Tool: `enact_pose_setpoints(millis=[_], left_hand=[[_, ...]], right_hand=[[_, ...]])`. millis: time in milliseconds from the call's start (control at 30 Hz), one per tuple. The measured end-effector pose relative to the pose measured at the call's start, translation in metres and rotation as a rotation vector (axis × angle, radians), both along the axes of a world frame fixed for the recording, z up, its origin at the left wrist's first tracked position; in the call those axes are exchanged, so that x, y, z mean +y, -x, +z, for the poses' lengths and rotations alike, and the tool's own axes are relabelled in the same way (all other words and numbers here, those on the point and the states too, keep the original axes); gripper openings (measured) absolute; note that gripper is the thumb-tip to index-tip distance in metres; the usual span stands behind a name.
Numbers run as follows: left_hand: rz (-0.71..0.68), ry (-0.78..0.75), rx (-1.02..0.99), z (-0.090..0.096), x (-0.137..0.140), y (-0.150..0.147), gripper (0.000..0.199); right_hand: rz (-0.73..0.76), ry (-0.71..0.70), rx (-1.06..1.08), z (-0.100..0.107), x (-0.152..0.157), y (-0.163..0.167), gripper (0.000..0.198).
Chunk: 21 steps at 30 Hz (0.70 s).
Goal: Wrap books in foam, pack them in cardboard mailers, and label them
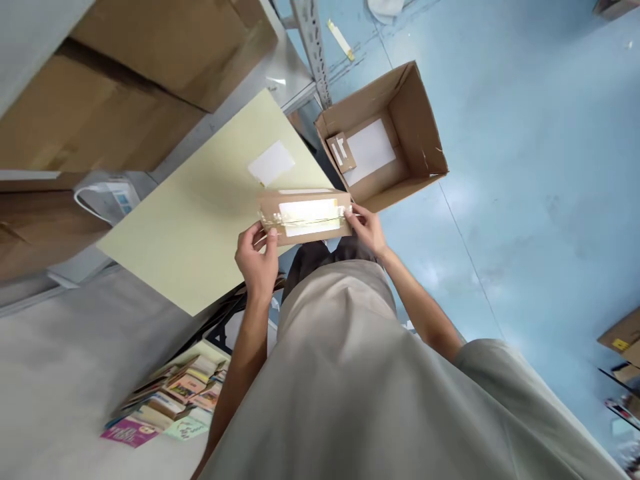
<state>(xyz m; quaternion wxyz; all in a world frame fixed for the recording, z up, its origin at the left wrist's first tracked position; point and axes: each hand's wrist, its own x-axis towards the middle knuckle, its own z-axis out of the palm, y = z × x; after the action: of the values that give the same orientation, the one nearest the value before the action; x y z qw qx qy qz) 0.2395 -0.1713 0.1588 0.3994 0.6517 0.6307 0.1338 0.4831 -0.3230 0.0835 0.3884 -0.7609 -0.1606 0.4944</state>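
Both hands hold a small brown cardboard box (pixel 274 203) between them, with a white label and shiny clear tape across its upper face. My left hand (pixel 259 259) grips the left end, thumb on the near side. At the right end, the fingers of my right hand (pixel 367 230) are closed on the box's edge. Beneath it lies the near right part of a pale yellow tabletop (pixel 195 220). A white paper slip (pixel 271 163) rests on that top, just beyond the box. To the upper right stands a large open carton (pixel 417 120) holding a smaller labelled box (pixel 342 153) and a white sheet (pixel 371 151).
Large cardboard boxes (pixel 165 47) sit on a shelf at the upper left, beside a metal upright (pixel 311 47). Stacked books (pixel 170 400) lie at the lower left. More cartons (pixel 623 333) appear at the right edge of the blue floor (pixel 525 167).
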Motion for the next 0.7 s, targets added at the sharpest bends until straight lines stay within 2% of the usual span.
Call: enact_pose_setpoints(millis=[100,167,233,333,433,500,567,700], left_hand=[[-0.239,-0.056,-0.073,0.008,-0.003,-0.088,0.036],[-0.406,-0.060,-0.135,-0.005,-0.005,-0.148,0.035],[-0.536,-0.040,-0.150,-0.030,-0.006,-0.202,0.036],[-0.680,0.003,-0.144,-0.085,-0.008,-0.269,0.043],[-0.752,0.039,-0.152,-0.138,-0.009,-0.314,0.045],[-0.772,0.040,-0.151,-0.165,-0.007,-0.333,0.042],[-0.782,0.029,-0.169,-0.182,-0.001,-0.346,0.041],[-0.781,0.011,-0.204,-0.203,0.021,-0.366,0.048]], right_hand=[[-0.281,-0.098,-0.017,-0.008,-0.035,-0.053,0.078],[-0.386,-0.083,-0.070,-0.018,-0.057,-0.081,0.076],[-0.445,-0.035,-0.101,-0.032,-0.074,-0.100,0.076],[-0.503,0.055,-0.120,-0.054,-0.086,-0.115,0.076],[-0.582,0.121,-0.072,-0.076,-0.085,-0.122,0.069],[-0.625,0.142,0.002,-0.090,-0.082,-0.125,0.062],[-0.644,0.137,0.067,-0.104,-0.077,-0.127,0.059],[-0.623,0.089,0.110,-0.138,-0.056,-0.132,0.063]])
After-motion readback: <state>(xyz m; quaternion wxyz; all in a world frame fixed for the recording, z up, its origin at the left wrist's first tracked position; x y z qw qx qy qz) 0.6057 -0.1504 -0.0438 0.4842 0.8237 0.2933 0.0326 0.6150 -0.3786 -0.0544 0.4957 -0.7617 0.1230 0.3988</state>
